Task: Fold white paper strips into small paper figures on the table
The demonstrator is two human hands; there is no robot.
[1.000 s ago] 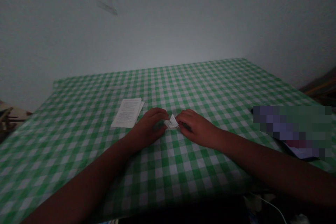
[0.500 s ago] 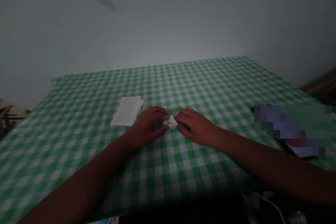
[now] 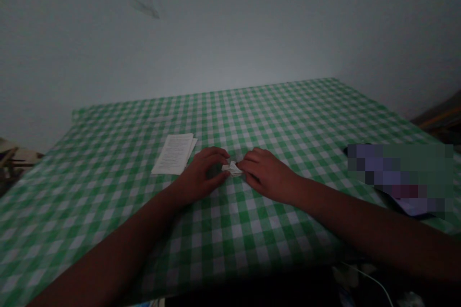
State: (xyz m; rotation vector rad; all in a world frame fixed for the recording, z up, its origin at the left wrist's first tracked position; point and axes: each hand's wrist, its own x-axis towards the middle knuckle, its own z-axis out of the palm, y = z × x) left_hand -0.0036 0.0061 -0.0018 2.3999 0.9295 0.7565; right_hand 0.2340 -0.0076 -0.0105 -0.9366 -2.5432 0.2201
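White, small, printed folded paper (image 3: 235, 169): your L hand (image 3: 201, 172) & R hand (image 3: 267, 175) pinch it, prob. mid-fold; next crease likely needs firm pressing.

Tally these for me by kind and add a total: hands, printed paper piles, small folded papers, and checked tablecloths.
Hands: 2, the left hand and the right hand
Printed paper pile: 1, exact sheet count unclear
Small folded paper: 1, between the hands
Green and white checked tablecloth: 1
Total: 5
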